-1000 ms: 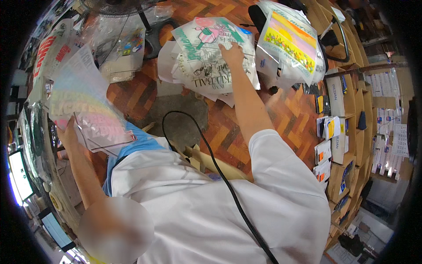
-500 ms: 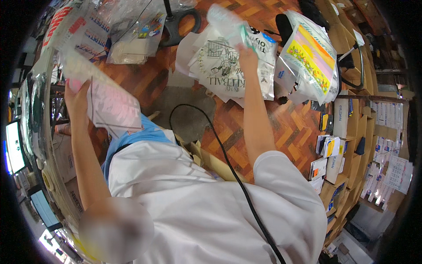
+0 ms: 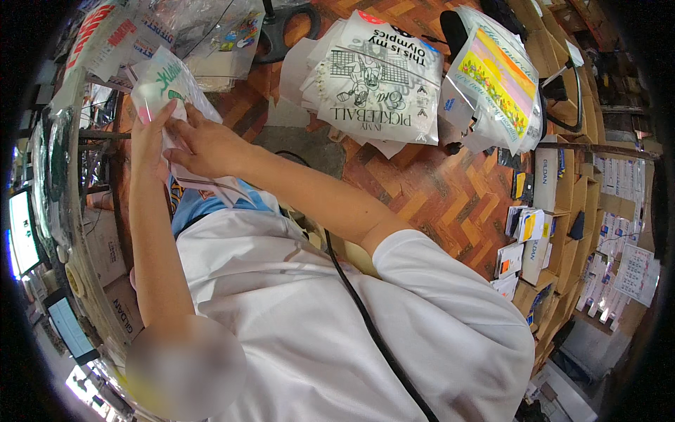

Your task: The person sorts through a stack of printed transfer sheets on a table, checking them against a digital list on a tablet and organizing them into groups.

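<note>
My left hand (image 3: pixel 149 137) grips a few translucent printed film sheets (image 3: pixel 167 76) by their near side, above my lap at the left. Green print shows on the front sheet, with a bit of pink behind it. Across them reaches my right hand (image 3: pixel 202 145), its bent fingers closed at the sheets' right edge beside the left thumb. To the right lies a stack of film sheets (image 3: pixel 380 91) with black line drawings and lettering. Another film sheet (image 3: pixel 496 88), with a colourful flower-field print, rests farther right.
Plastic-wrapped packs (image 3: pixel 218 42) lie at the far left, next to a black looped stand base (image 3: pixel 288 32). Cardboard shelving (image 3: pixel 562 225) lines the right side. A black cable (image 3: pixel 358 302) runs across my white shirt. Screens (image 3: pixel 70 327) stand at the left edge.
My right hand has carried a green-printed sheet from the stack leftward to my left hand. The sheets are now together, and the stack's top drawing is uncovered.
</note>
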Demonstrator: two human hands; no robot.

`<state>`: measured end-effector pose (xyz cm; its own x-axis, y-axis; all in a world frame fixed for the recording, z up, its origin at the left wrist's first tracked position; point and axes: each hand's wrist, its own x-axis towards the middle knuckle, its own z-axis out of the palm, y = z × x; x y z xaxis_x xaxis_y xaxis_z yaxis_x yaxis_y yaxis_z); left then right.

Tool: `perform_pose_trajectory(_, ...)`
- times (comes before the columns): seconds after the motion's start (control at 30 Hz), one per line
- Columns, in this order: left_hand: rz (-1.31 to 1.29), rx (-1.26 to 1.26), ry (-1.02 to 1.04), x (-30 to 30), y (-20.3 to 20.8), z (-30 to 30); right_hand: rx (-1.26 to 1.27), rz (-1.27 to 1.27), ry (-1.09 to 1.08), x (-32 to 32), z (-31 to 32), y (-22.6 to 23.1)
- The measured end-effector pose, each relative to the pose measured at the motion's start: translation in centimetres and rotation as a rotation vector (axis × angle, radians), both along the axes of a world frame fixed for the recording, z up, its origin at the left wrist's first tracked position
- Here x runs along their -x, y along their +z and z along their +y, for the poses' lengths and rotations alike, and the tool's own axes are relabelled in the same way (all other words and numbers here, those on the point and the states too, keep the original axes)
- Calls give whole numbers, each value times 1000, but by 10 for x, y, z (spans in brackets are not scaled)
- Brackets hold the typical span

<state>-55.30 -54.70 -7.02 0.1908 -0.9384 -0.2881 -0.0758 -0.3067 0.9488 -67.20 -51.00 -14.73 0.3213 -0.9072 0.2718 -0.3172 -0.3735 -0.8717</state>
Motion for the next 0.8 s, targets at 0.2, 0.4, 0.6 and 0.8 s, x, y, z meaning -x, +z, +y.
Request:
perform_pose_trajectory(0.2, 152, 3, 186, -47, -38, 7, -35, -54, -23, 173, -87, -85)
perform_pose_trajectory(0.4, 144, 110, 196, -118, -4, 59, 16, 974, -1022, 366, -117, -221)
perform_pose_trajectory(0.6, 11, 21, 519, -135, 5, 59, 257, 825, -1144, 341, -102, -209)
perform_pose_trajectory(0.8, -30, 130, 216, -123, 0, 25, 153, 883, -997, 339, -116, -184)
